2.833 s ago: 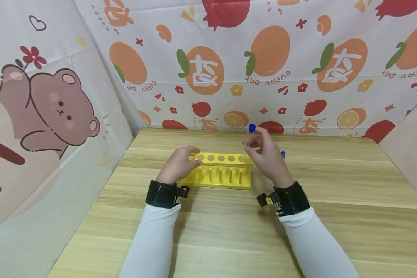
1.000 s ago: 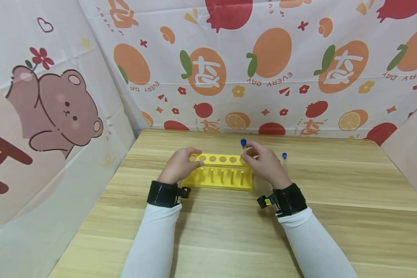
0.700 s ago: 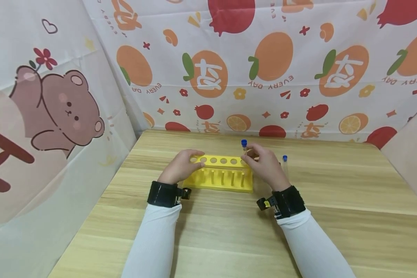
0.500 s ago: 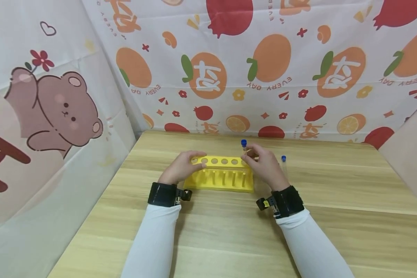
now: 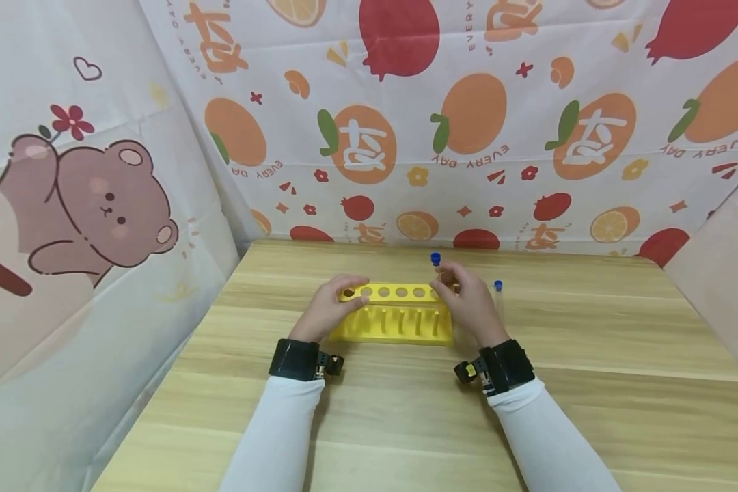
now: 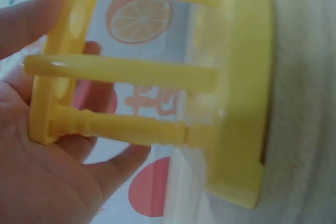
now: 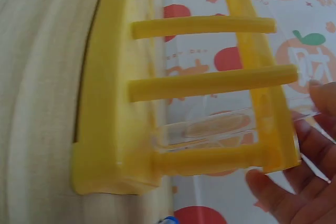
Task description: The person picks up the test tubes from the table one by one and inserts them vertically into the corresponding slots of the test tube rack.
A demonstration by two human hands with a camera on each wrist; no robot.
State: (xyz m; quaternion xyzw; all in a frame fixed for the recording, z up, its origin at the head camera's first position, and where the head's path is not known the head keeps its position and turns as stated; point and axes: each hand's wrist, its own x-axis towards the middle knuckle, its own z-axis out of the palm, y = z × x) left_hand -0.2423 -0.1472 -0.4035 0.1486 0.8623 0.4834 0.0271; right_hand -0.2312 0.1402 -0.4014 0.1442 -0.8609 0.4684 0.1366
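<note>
A yellow test tube rack stands on the table, with a row of holes on top and a row of pegs in front. My left hand grips its left end by the top bar, thumb in front and fingers behind. My right hand pinches a clear test tube with a blue cap at the rack's right end. In the right wrist view, that tube passes through the top bar and reaches down to the base. My right fingers partly cover its upper part.
Behind my right hand is a second clear tube with a blue cap; whether it stands or lies I cannot tell. The wooden table ends at a fruit-print cloth behind. A bear-print cloth hangs at the left.
My right hand has lowered the tilted tube from above the rack into its right-end hole. The left hand stays on the rack, and the rack sits slightly farther right in view.
</note>
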